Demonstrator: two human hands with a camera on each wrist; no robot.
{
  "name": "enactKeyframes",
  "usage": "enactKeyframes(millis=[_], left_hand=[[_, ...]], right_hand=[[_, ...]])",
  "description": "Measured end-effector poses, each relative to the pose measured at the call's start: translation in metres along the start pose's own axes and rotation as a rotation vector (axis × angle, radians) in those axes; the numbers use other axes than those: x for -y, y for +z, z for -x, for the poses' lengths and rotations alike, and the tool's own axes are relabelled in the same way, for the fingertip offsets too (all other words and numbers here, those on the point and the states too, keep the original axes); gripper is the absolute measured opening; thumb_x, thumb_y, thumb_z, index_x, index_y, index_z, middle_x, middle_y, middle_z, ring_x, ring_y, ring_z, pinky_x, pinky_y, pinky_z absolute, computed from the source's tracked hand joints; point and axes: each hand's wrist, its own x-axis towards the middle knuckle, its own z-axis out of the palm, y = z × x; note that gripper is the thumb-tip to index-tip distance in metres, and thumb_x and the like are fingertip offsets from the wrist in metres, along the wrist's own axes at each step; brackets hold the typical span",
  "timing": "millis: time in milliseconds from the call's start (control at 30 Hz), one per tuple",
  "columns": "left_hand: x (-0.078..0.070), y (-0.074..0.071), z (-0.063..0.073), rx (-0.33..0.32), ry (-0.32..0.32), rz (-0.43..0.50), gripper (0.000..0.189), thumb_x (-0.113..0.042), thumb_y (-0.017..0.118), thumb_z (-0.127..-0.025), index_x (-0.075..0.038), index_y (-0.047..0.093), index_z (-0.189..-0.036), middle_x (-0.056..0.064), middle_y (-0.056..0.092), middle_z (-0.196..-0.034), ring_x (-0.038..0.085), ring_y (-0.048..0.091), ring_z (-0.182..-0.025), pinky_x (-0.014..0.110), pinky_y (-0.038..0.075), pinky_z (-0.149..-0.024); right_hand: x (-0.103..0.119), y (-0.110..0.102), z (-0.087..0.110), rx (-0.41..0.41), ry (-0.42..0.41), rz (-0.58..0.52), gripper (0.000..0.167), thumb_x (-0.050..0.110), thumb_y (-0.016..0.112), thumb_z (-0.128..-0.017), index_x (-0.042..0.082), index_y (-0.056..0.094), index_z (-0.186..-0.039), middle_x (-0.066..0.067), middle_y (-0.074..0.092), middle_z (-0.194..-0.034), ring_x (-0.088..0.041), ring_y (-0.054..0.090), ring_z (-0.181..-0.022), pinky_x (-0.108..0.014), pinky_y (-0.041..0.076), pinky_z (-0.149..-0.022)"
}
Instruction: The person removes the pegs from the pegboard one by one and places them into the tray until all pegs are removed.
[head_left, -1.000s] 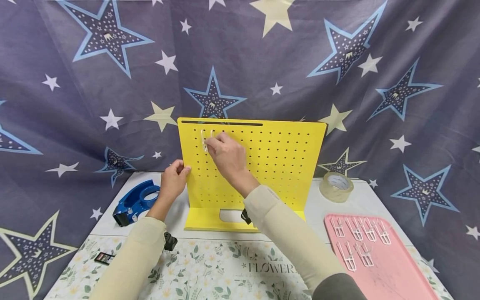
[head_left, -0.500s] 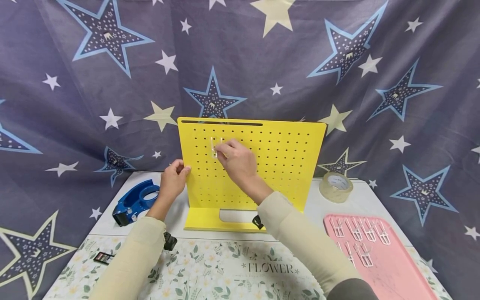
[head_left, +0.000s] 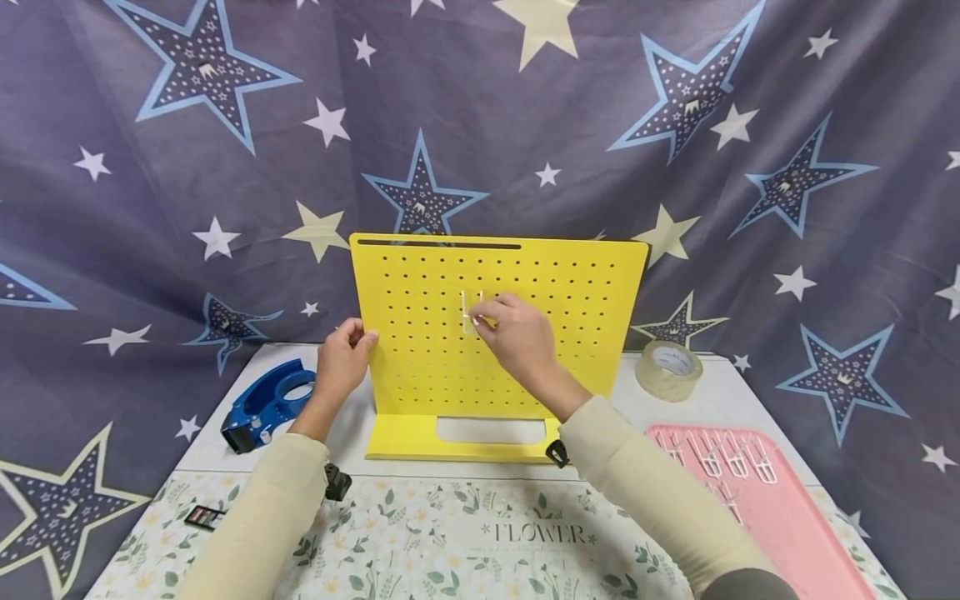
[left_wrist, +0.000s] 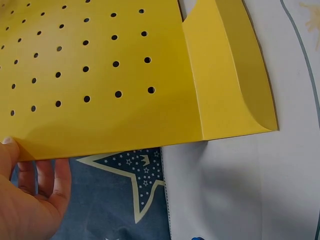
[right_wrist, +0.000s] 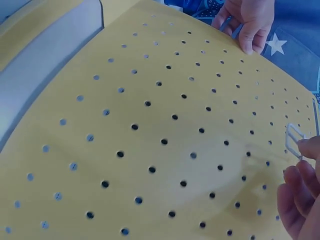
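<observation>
A yellow pegboard (head_left: 420, 367) stands upright on its base in the head view. My left hand (head_left: 342, 362) grips its left edge, thumb on the front and fingers behind, as the left wrist view also shows with the board (left_wrist: 165, 115) filling the top. Between thumb and fingertips my right hand (head_left: 519, 337) pinches a white wire hook (head_left: 464, 312) at the upper middle of the board, prongs pointing up. In the right wrist view the hook (right_wrist: 287, 135) appears at the right edge, close over the rows of holes, partly hidden by the fingers.
A pink tray (head_left: 802, 533) at the right bears several more white hooks (head_left: 767, 473). Behind it sits a clear tape roll (head_left: 667, 379). Left of the board is a blue tape dispenser (head_left: 262, 408). A floral mat (head_left: 420, 533) covers the front; a star-patterned curtain (head_left: 480, 100) hangs behind.
My right hand has moved right and slightly down across the board, carrying the hook from the upper left to the upper middle. The left hand keeps its grip on the edge.
</observation>
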Motion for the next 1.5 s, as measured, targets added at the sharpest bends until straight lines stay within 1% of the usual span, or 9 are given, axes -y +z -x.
enactKeyframes(millis=[200, 467, 600, 733, 800, 933, 1100, 1267, 1500], left_hand=[[0.001, 0.002, 0.0, 0.008, -0.004, 0.004, 0.024, -0.03, 0.056, -0.106, -0.01, 0.062, -0.118, 0.012, 0.063, -0.102, 0.028, 0.057, -0.091, 0.033, 0.047, -0.078], [0.0, 0.0, 0.001, 0.001, 0.006, 0.011, 0.023, -0.029, 0.056, -0.106, -0.009, 0.062, -0.117, 0.012, 0.062, -0.1, 0.027, 0.056, -0.089, 0.032, 0.047, -0.076], [0.0, -0.002, 0.001, 0.002, 0.014, 0.012, 0.024, -0.03, 0.056, -0.106, -0.009, 0.062, -0.117, 0.012, 0.061, -0.098, 0.027, 0.056, -0.087, 0.031, 0.047, -0.075], [-0.002, -0.001, 0.0, 0.011, 0.011, 0.016, 0.025, -0.029, 0.055, -0.106, -0.009, 0.062, -0.119, 0.013, 0.061, -0.101, 0.028, 0.056, -0.09, 0.031, 0.048, -0.077], [-0.002, -0.001, 0.0, 0.013, 0.009, 0.018, 0.025, -0.029, 0.055, -0.106, -0.009, 0.061, -0.119, 0.013, 0.062, -0.102, 0.028, 0.056, -0.09, 0.031, 0.048, -0.077], [-0.002, 0.0, -0.001, 0.014, 0.006, 0.019, 0.024, -0.03, 0.055, -0.106, -0.01, 0.061, -0.119, 0.012, 0.061, -0.1, 0.028, 0.056, -0.089, 0.032, 0.048, -0.077], [0.001, 0.001, -0.002, 0.018, -0.001, 0.019, 0.024, -0.03, 0.056, -0.106, -0.01, 0.061, -0.117, 0.012, 0.059, -0.098, 0.028, 0.056, -0.088, 0.032, 0.047, -0.076], [0.002, 0.001, -0.002, 0.016, -0.002, 0.018, 0.023, -0.03, 0.056, -0.106, -0.01, 0.061, -0.117, 0.012, 0.059, -0.098, 0.028, 0.056, -0.089, 0.032, 0.047, -0.076], [0.002, 0.002, -0.002, 0.015, -0.009, 0.013, 0.023, -0.028, 0.056, -0.106, -0.009, 0.061, -0.118, 0.013, 0.061, -0.101, 0.028, 0.056, -0.091, 0.032, 0.047, -0.079]], right_hand=[[-0.015, -0.02, 0.011, 0.142, 0.108, -0.055, 0.008, 0.018, 0.079, -0.089, 0.022, 0.081, -0.095, 0.004, 0.077, -0.096, -0.011, 0.066, -0.07, -0.025, 0.049, -0.056], [-0.041, -0.043, 0.029, 0.185, 0.169, -0.066, 0.008, 0.016, 0.079, -0.087, 0.022, 0.081, -0.091, 0.002, 0.075, -0.092, -0.015, 0.07, -0.073, -0.03, 0.053, -0.061], [-0.053, -0.053, 0.037, 0.233, 0.204, -0.073, 0.007, 0.016, 0.08, -0.086, 0.021, 0.081, -0.091, -0.001, 0.077, -0.096, -0.017, 0.07, -0.074, -0.032, 0.054, -0.062], [-0.065, -0.063, 0.046, 0.254, 0.214, -0.079, 0.006, 0.016, 0.081, -0.085, 0.02, 0.081, -0.089, -0.001, 0.077, -0.095, -0.016, 0.068, -0.072, -0.032, 0.052, -0.063], [-0.072, -0.067, 0.051, 0.245, 0.205, -0.083, 0.005, 0.015, 0.081, -0.084, 0.019, 0.081, -0.087, -0.001, 0.076, -0.089, -0.016, 0.067, -0.069, -0.032, 0.051, -0.062], [-0.083, -0.074, 0.06, 0.256, 0.214, -0.096, 0.005, 0.014, 0.081, -0.083, 0.018, 0.081, -0.086, -0.003, 0.076, -0.086, -0.016, 0.068, -0.067, -0.034, 0.053, -0.064], [-0.096, -0.087, 0.072, 0.345, 0.266, -0.115, 0.005, 0.013, 0.079, -0.086, 0.017, 0.081, -0.089, -0.005, 0.078, -0.09, -0.016, 0.069, -0.07, -0.032, 0.056, -0.065], [-0.109, -0.103, 0.084, 0.45, 0.283, -0.132, 0.006, 0.012, 0.077, -0.088, 0.015, 0.08, -0.092, -0.003, 0.077, -0.087, -0.013, 0.067, -0.071, -0.027, 0.052, -0.063], [-0.127, -0.125, 0.106, 0.516, 0.318, -0.117, 0.007, 0.012, 0.077, -0.088, 0.017, 0.08, -0.092, 0.004, 0.073, -0.081, -0.009, 0.064, -0.072, -0.03, 0.051, -0.066]])
